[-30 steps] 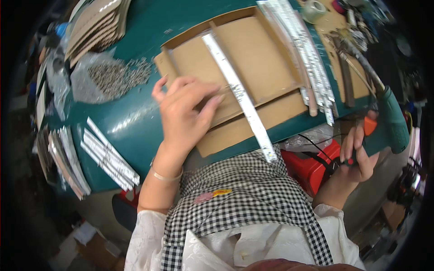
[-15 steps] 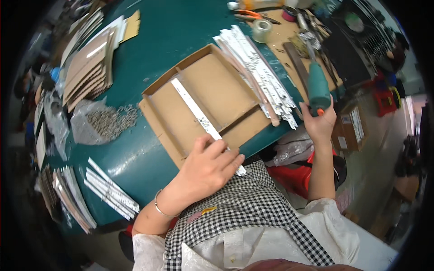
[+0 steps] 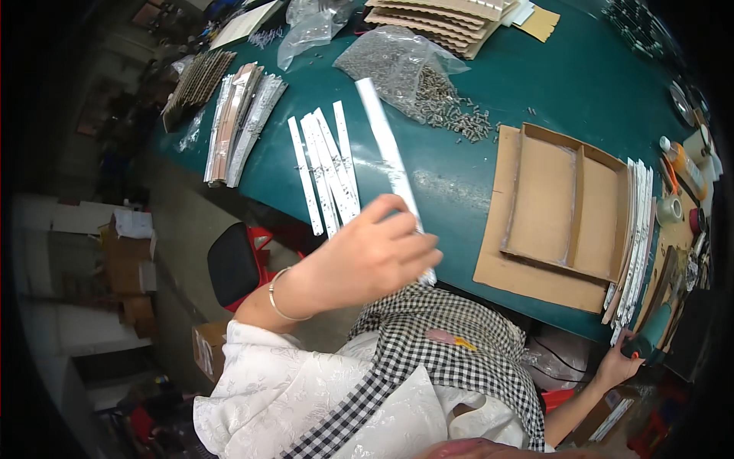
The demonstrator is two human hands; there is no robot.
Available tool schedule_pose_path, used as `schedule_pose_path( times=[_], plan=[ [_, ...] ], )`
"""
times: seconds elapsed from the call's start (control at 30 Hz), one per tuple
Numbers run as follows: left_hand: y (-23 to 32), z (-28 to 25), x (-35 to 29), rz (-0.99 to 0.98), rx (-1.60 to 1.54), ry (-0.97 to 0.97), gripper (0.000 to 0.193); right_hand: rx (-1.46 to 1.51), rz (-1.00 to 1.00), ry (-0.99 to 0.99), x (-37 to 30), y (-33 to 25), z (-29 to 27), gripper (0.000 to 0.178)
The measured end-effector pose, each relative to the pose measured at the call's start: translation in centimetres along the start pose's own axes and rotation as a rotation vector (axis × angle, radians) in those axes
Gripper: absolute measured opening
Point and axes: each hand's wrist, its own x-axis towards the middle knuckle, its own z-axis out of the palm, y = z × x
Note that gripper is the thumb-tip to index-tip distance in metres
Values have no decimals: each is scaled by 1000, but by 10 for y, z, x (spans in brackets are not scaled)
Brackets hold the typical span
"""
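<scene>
A long white strip (image 3: 380, 134) with dark specks slants up and away over the table, my left hand (image 3: 375, 256) closed on its near end. Just left of it, several similar white strips (image 3: 329, 164) lie loosely side by side. Far to the right, my right hand (image 3: 616, 366) has its fingers round the end of a green-bodied hand tool (image 3: 655, 330) with an orange tip; its far part is hard to make out. Between the hands rests a shallow brown cardboard tray (image 3: 544, 200) with a divider, on a flat cardboard sheet.
A bundle of white strips (image 3: 636, 237) stands along the tray's right side. Small metal pieces (image 3: 451, 111) spill from a clear plastic bag (image 3: 382, 61). More bundled strips (image 3: 238, 126) and stacked brown boards (image 3: 436, 27) sit farther back. A red-and-black chair (image 3: 235, 264) is below the table edge.
My left hand has lifted the strip out of the cardboard tray and carried it left beside the loose strips. The view has swung left. The green tool stays in my right hand.
</scene>
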Motion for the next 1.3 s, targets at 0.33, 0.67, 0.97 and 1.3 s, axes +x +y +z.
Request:
schedule_pose_path(
  times=[0.33,0.67,0.97,1.3],
  plan=[
    [-54,7,-78,-303,78,-129,19,-47,-187,246,22,-76,-24,24],
    [-65,19,-84,-352,-43,-104,25,-228,-270,280,14,-135,-29,28],
    [-56,15,-80,-378,-54,-79,30,186,-201,-56,-19,-173,-3,34],
    [-22,46,13,-270,-149,205,22,361,-313,-300,-42,-165,46,43]
  ],
)
